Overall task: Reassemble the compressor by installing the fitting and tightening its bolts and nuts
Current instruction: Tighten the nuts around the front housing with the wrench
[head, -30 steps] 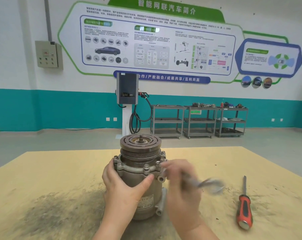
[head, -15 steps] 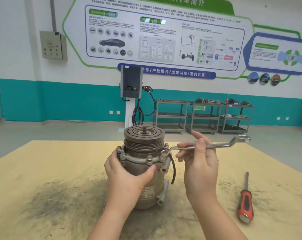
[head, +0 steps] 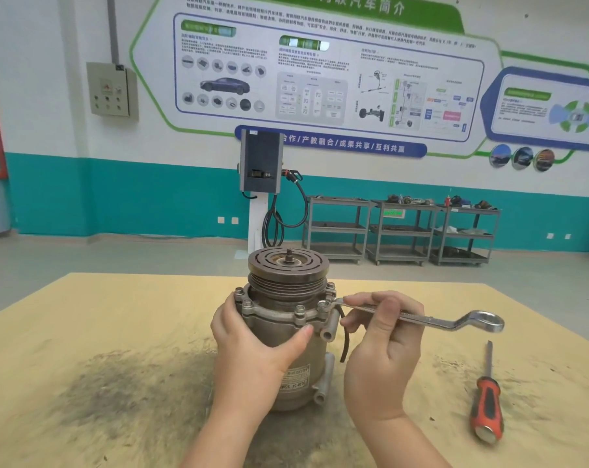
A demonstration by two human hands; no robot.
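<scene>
A grey metal compressor (head: pixel 288 298) stands upright on the yellow table (head: pixel 117 315), its grooved pulley on top. Bolts with nuts ring its flange. My left hand (head: pixel 252 339) grips the compressor body from the left, thumb across the front. My right hand (head: pixel 382 339) holds the shaft of a silver ring wrench (head: pixel 451 324) between fingers and thumb. The wrench's near end sits on a flange bolt (head: pixel 323 305) at the right side. Its free ring end points right. A short black hose hangs beside the compressor under the wrench.
A red and black screwdriver (head: pixel 486 403) lies on the table to the right of my right hand. Dark grime stains the table (head: pixel 124 383) left of the compressor. Beyond the table are grey shelf carts (head: pixel 401 231) and a charging post (head: pixel 261 197) by the wall.
One second ago the wrench was blurred and swinging low by my right hand. It has since been seated on the right flange bolt, and its free end has dropped slightly. My left hand kept its grip.
</scene>
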